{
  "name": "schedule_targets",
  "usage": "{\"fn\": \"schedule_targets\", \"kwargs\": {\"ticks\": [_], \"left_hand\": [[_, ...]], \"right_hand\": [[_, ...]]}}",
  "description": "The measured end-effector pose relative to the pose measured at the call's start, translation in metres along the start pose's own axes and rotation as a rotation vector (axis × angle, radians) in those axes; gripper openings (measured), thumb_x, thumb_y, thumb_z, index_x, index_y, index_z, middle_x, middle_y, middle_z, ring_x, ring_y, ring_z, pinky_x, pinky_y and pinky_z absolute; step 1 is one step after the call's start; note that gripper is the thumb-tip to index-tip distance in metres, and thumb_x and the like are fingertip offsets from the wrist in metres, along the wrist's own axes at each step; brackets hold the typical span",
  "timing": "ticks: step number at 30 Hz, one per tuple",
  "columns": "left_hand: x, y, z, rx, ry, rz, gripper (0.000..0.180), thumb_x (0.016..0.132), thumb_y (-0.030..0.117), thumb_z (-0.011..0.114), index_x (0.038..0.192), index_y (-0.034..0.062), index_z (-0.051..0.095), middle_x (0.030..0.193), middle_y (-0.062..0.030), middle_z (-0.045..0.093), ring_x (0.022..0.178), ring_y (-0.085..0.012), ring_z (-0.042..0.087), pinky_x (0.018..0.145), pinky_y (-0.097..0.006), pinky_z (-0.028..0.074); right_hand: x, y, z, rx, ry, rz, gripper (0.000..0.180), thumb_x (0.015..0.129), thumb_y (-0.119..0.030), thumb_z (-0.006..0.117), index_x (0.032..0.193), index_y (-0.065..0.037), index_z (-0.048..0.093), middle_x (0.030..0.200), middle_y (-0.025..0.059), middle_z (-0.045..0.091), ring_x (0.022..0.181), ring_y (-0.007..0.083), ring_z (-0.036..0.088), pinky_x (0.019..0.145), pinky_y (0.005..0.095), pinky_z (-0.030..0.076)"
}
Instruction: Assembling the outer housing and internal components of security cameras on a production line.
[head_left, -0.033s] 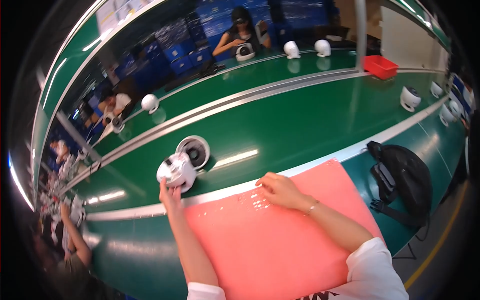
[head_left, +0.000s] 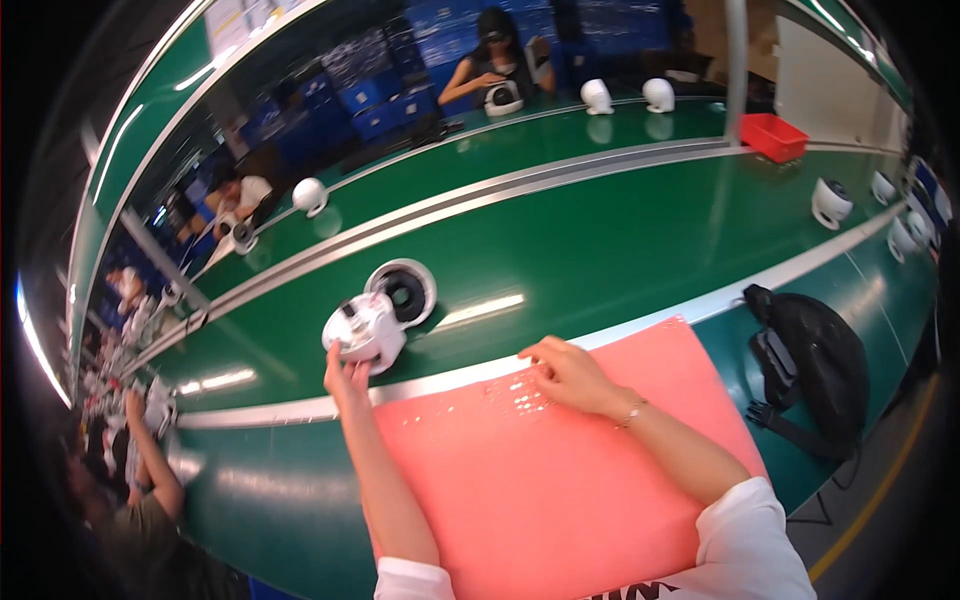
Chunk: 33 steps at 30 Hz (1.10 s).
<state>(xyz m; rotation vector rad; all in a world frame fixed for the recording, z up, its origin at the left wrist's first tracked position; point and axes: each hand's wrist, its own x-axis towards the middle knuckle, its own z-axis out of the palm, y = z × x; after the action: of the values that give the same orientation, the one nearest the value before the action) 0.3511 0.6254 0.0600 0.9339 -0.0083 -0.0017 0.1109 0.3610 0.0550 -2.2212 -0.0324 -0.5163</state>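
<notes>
Left hand (head_left: pixel 348 378) has its grip pinched on the near lower side of the white housing (head_left: pixel 372 338), by the bench's (head_left: pixel 620 230) near edge, so I'd cup it from below and let the bench take the weight. The round white piece with the dark middle (head_left: pixel 404 294) is just behind, on its right (can't tell if they're joined), so I'd go easy and not yank. Right hand (head_left: pixel 575 380) is at the pink mat's (head_left: pixel 540 480) far edge, fingers curled; can't tell if that grip's pinching anything, but closer in it'd steady things better. Count, left to right: one white dome (head_left: pixel 310 197) along the bench's far edge, one housing, one round piece, one mat, two upright white units (head_left: pixel 597 97) at the far edge, one red bin (head_left: pixel 772 138), one black bag (head_left: pixel 820 360).
</notes>
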Motion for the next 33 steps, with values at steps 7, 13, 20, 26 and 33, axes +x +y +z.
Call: {"fn": "schedule_targets", "kwargs": {"ticks": [7, 13, 20, 26, 33], "left_hand": [[-0.04, 0.023, 0.052, 0.233, -0.089, -0.099, 0.048, 0.081, 0.034, 0.061, 0.11, -0.0032, 0.052, 0.092, -0.0195, 0.061, 0.075, -0.025, 0.065, 0.059, -0.031, 0.055], [-0.07, 0.024, 0.084, 0.344, -0.152, -0.085, 0.036, 0.083, 0.031, 0.056, 0.11, 0.0083, 0.053, 0.089, -0.0111, 0.062, 0.069, -0.0213, 0.065, 0.057, -0.03, 0.055], [-0.045, 0.015, 0.054, 0.2, -0.391, -0.373, 0.034, 0.084, 0.028, 0.056, 0.104, 0.0011, 0.059, 0.097, -0.0099, 0.064, 0.084, -0.0191, 0.064, 0.069, -0.031, 0.053], [-0.094, -0.008, 0.087, 0.546, -1.11, -0.643, 0.027, 0.084, 0.016, 0.06, 0.102, -0.0034, 0.062, 0.099, -0.0057, 0.063, 0.09, -0.0118, 0.057, 0.077, -0.025, 0.045], [-0.131, -0.003, 0.107, 0.916, -1.359, -0.613, 0.038, 0.087, 0.037, 0.055, 0.104, 0.0036, 0.063, 0.098, -0.0068, 0.064, 0.092, -0.0151, 0.058, 0.073, -0.029, 0.046]], "right_hand": [[0.008, -0.046, -0.017, -0.31, 0.113, -0.254, 0.068, 0.069, -0.002, 0.065, 0.131, -0.018, 0.042, 0.128, 0.0162, 0.03, 0.105, 0.03, 0.042, 0.085, 0.0384, 0.044], [0.003, -0.053, -0.034, -0.414, 0.077, -0.316, 0.04, 0.064, 0.002, 0.066, 0.099, -0.015, 0.063, 0.135, 0.0114, 0.027, 0.115, 0.04, 0.03, 0.097, 0.0472, 0.035], [0.001, -0.077, -0.061, 0.137, 0.108, -0.385, 0.033, 0.061, -0.005, 0.076, 0.085, -0.006, 0.053, 0.114, 0.0109, 0.047, 0.102, 0.0311, 0.046, 0.084, 0.0431, 0.042], [-0.008, -0.09, -0.06, 0.777, -0.193, 0.097, 0.035, 0.082, -0.016, 0.066, 0.112, -0.003, 0.052, 0.095, 0.0062, 0.059, 0.093, 0.0145, 0.057, 0.081, 0.0282, 0.047], [-0.007, -0.108, -0.072, 0.596, -0.632, 0.046, 0.037, 0.07, -0.009, 0.071, 0.103, -0.002, 0.058, 0.11, 0.0082, 0.055, 0.105, 0.0199, 0.053, 0.091, 0.033, 0.043]]}}
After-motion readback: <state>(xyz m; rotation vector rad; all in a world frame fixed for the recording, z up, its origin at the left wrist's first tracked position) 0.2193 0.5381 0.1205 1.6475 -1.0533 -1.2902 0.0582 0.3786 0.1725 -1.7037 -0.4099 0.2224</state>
